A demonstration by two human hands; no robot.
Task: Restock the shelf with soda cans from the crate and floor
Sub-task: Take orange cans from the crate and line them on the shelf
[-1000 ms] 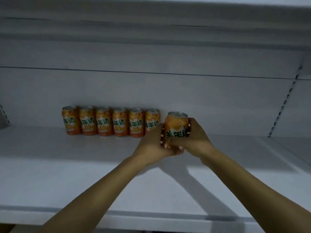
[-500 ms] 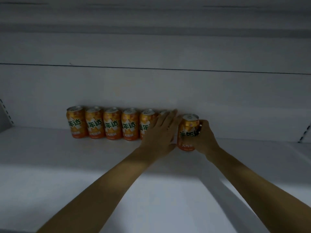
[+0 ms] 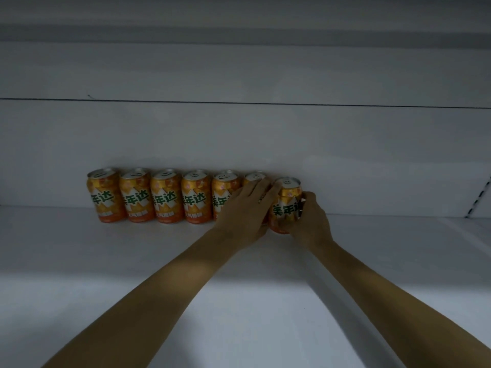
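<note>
Several orange soda cans (image 3: 166,199) stand in a row against the back wall of the white shelf (image 3: 132,261). At the row's right end my right hand (image 3: 309,221) grips one more orange can (image 3: 287,201), upright on the shelf beside the others. My left hand (image 3: 245,211) lies with straight fingers across the front of the neighbouring can (image 3: 255,177), hiding most of it. Crate and floor are out of view.
The shelf's back panel (image 3: 265,142) rises behind the cans, with the shelf above (image 3: 239,30) overhead. A slotted upright (image 3: 478,200) marks the right end. Bare shelf surface extends to the right of the held can and in front of the row.
The can has gone from held in the air by both hands to standing at the row's right end. My left hand let go and spread flat over the neighbouring can.
</note>
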